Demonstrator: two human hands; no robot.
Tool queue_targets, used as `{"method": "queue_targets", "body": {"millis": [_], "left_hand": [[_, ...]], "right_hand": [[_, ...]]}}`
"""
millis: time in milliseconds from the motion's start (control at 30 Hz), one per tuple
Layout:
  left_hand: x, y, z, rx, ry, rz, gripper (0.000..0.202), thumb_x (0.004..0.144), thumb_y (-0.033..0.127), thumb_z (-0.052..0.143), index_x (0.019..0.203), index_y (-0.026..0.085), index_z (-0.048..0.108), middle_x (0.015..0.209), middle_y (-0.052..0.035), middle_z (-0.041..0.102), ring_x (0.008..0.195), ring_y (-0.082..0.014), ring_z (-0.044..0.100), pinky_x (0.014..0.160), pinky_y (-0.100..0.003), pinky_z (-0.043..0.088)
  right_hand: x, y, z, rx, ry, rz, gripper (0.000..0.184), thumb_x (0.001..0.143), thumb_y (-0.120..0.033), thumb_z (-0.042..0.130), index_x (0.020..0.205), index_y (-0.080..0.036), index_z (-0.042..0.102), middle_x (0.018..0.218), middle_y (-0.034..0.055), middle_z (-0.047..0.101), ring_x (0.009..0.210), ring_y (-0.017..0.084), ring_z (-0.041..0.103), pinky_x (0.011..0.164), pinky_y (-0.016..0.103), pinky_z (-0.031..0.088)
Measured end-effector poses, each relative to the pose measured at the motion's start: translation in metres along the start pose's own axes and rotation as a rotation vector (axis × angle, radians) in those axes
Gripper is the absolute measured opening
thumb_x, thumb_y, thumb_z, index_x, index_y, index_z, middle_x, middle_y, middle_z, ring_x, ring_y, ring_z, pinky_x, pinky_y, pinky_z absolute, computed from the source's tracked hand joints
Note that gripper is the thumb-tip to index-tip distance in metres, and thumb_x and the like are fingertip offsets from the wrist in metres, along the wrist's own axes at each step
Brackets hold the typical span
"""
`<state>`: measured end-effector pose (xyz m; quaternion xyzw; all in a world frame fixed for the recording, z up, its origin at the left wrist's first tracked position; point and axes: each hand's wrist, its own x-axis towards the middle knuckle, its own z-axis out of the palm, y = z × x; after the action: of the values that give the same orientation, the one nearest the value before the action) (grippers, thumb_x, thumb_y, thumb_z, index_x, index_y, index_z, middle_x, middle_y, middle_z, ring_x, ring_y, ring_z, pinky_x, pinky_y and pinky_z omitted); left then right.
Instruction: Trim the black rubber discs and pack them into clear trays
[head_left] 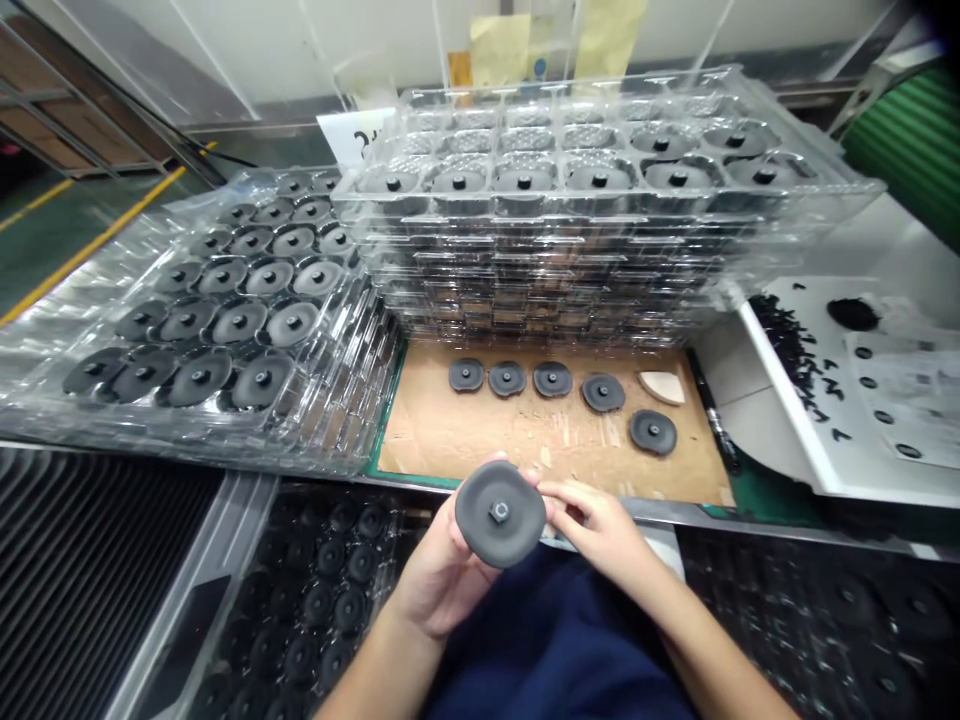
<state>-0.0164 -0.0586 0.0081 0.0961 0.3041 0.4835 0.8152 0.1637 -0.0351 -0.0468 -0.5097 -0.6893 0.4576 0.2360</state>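
Observation:
My left hand (442, 590) holds a dark grey round disc (499, 540) with a raised hub in its centre, face up, just in front of my body. The fingers of my right hand (600, 520) are drawn together at the disc's right rim; their tips are partly hidden behind it. Beyond my hands lies a cardboard sheet (465, 440) on the bench. On it several similar discs form a loose row, among them one disc (552, 379) in the middle and another disc (652, 432) nearer the right. A pale wedge-shaped piece (661, 387) lies by them.
A tall stack of clear plastic trays (540, 240) stands behind the cardboard, its top tray partly filled with discs. Another tray stack (330, 390) full of discs is at left. To the right, a white bin (802, 430) holds small black parts. A ribbed black surface (90, 580) lies lower left.

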Motion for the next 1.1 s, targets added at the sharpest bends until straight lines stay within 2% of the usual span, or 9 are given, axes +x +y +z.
{"method": "queue_targets", "body": {"millis": [200, 367, 467, 567, 667, 800, 900, 1000, 1100], "left_hand": [[-0.005, -0.005, -0.003, 0.033, 0.017, 0.024, 0.065, 0.058, 0.041, 0.079, 0.118, 0.025, 0.059, 0.123, -0.0074, 0.061, 0.11, -0.0252, 0.059, 0.094, -0.032, 0.045], [-0.002, -0.008, 0.004, 0.06, 0.011, 0.096, 0.06, 0.061, 0.035, 0.08, 0.116, 0.023, 0.06, 0.122, -0.0084, 0.062, 0.109, -0.0257, 0.059, 0.102, -0.038, 0.04], [0.0, -0.011, 0.011, 0.08, 0.05, 0.13, 0.054, 0.062, 0.033, 0.079, 0.111, 0.022, 0.062, 0.115, -0.0069, 0.065, 0.107, -0.0241, 0.06, 0.095, -0.033, 0.045], [0.002, -0.011, 0.016, 0.125, 0.143, 0.127, 0.041, 0.063, 0.027, 0.079, 0.102, 0.023, 0.066, 0.103, -0.0037, 0.07, 0.102, -0.0222, 0.062, 0.092, -0.03, 0.046], [0.005, -0.009, 0.017, 0.132, 0.176, 0.149, 0.05, 0.058, 0.021, 0.082, 0.104, 0.026, 0.065, 0.104, -0.002, 0.07, 0.099, -0.0215, 0.064, 0.087, -0.028, 0.049], [0.011, -0.008, 0.018, 0.132, 0.159, 0.135, 0.049, 0.062, 0.03, 0.079, 0.108, 0.021, 0.064, 0.1, -0.0052, 0.071, 0.099, -0.0211, 0.064, 0.089, -0.028, 0.048], [0.015, -0.005, 0.014, 0.091, 0.105, 0.136, 0.049, 0.057, 0.022, 0.083, 0.102, 0.025, 0.067, 0.099, -0.0017, 0.072, 0.095, -0.0187, 0.066, 0.088, -0.026, 0.049], [0.017, -0.002, 0.01, 0.066, 0.078, 0.12, 0.058, 0.045, 0.022, 0.088, 0.099, 0.027, 0.068, 0.099, -0.001, 0.073, 0.091, -0.0182, 0.067, 0.082, -0.024, 0.051], [0.02, -0.002, 0.013, 0.088, 0.116, 0.086, 0.066, 0.041, 0.026, 0.089, 0.103, 0.024, 0.067, 0.101, -0.0018, 0.072, 0.092, -0.0163, 0.066, 0.081, -0.02, 0.05]], "right_hand": [[-0.004, -0.002, -0.008, 0.019, 0.105, 0.007, 0.024, 0.085, -0.031, 0.053, 0.098, -0.02, 0.07, 0.084, 0.0047, 0.071, 0.065, 0.016, 0.062, 0.06, 0.028, 0.05], [-0.01, -0.045, -0.028, 0.069, 0.318, 0.01, 0.025, 0.088, -0.032, 0.05, 0.105, -0.02, 0.066, 0.102, 0.0068, 0.07, 0.083, 0.018, 0.064, 0.065, 0.028, 0.051], [-0.014, -0.085, -0.03, 0.046, 0.439, -0.273, 0.024, 0.089, -0.024, 0.049, 0.11, -0.021, 0.062, 0.103, 0.0053, 0.069, 0.087, 0.017, 0.063, 0.071, 0.029, 0.049], [-0.013, -0.108, -0.027, -0.084, 0.283, -0.566, 0.025, 0.09, -0.015, 0.045, 0.11, -0.015, 0.06, 0.089, 0.0055, 0.071, 0.075, 0.016, 0.062, 0.069, 0.03, 0.044], [-0.004, -0.113, -0.026, -0.189, 0.082, -0.518, 0.022, 0.09, -0.013, 0.045, 0.103, -0.016, 0.062, 0.082, 0.0027, 0.069, 0.069, 0.015, 0.06, 0.065, 0.03, 0.04], [0.007, -0.11, -0.027, -0.236, 0.262, -0.546, 0.024, 0.092, -0.014, 0.041, 0.107, -0.012, 0.06, 0.086, 0.0065, 0.069, 0.073, 0.016, 0.06, 0.069, 0.033, 0.039], [0.001, -0.102, -0.034, -0.167, 0.157, -0.597, 0.023, 0.091, -0.012, 0.043, 0.106, -0.014, 0.059, 0.086, 0.0034, 0.069, 0.071, 0.013, 0.059, 0.065, 0.029, 0.039], [-0.009, -0.094, -0.046, -0.193, 0.081, -0.474, 0.021, 0.088, -0.01, 0.047, 0.103, -0.018, 0.06, 0.078, -0.0018, 0.067, 0.062, 0.011, 0.053, 0.061, 0.027, 0.035], [-0.007, -0.095, -0.051, -0.296, 0.226, -0.379, 0.021, 0.089, -0.01, 0.049, 0.105, -0.016, 0.061, 0.075, 0.0005, 0.064, 0.063, 0.012, 0.05, 0.064, 0.028, 0.033]]}}
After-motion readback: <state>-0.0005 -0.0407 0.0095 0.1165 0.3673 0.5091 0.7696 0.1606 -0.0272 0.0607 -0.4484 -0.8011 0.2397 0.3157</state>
